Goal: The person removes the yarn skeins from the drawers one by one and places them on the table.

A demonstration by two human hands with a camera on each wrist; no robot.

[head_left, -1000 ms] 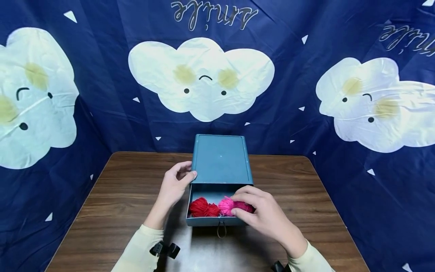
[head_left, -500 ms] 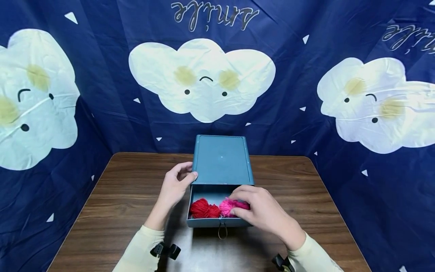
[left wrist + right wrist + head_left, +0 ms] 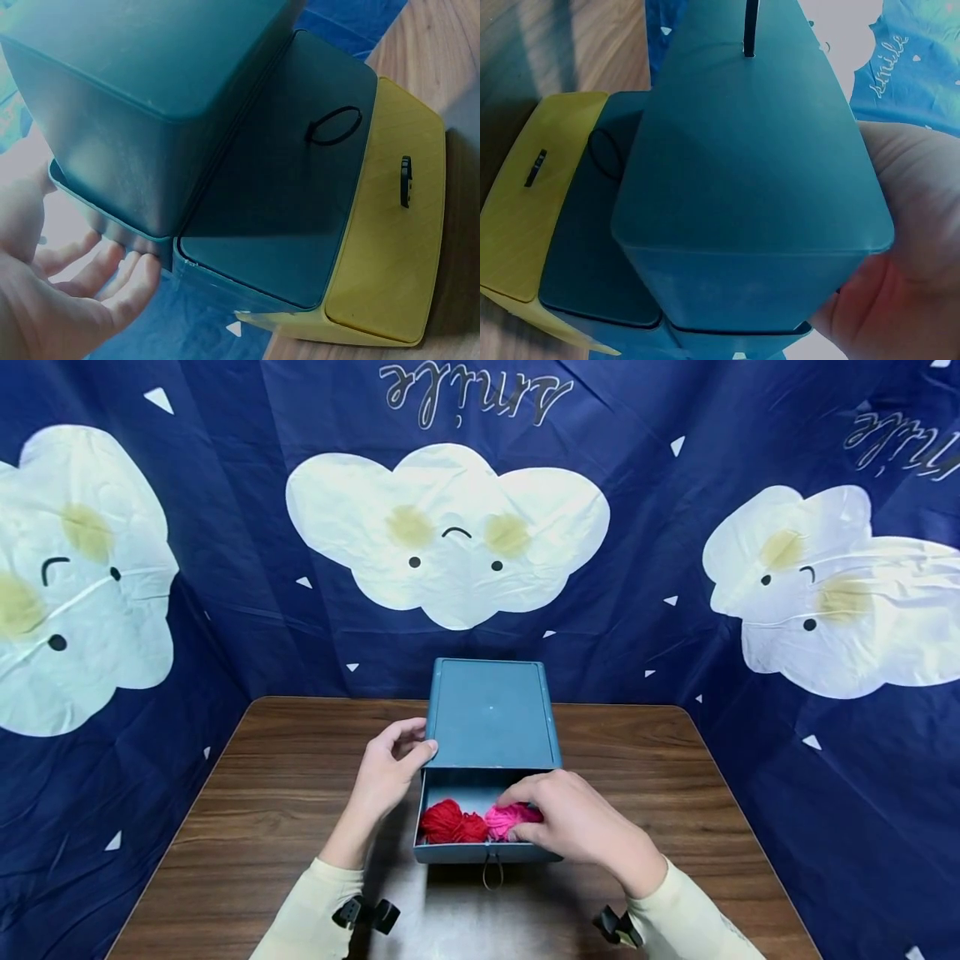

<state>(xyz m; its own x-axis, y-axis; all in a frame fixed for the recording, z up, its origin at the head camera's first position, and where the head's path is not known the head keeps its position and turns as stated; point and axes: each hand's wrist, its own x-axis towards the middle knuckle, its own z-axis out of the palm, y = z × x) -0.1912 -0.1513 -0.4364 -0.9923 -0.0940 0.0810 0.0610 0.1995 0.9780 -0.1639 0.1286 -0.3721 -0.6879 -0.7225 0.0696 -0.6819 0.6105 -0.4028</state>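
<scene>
In the head view a blue-teal drawer box (image 3: 491,714) stands on the table, its top drawer (image 3: 487,853) pulled out toward me. Two red yarn balls (image 3: 452,822) lie in the drawer's left part, and a pink yarn ball (image 3: 510,818) sits beside them. My right hand (image 3: 577,814) reaches in from the right, thumb and fingers gripping the pink yarn; the hand covers the drawer's right end. With thumb on the top edge and fingers along the side, my left hand (image 3: 386,777) holds the box's left front corner. In the left wrist view its fingers (image 3: 139,289) touch the side wall.
Below the open drawer are a closed teal drawer (image 3: 277,180) with a black loop and a yellow drawer (image 3: 394,217). A cord loop (image 3: 492,872) hangs from the open drawer's front. The wooden table (image 3: 300,793) is enclosed by a blue cloth backdrop (image 3: 637,410).
My right hand has shifted slightly left over the pink yarn. Dark pink yarn seen earlier at the drawer's right is now hidden behind the hand. The left hand keeps its place.
</scene>
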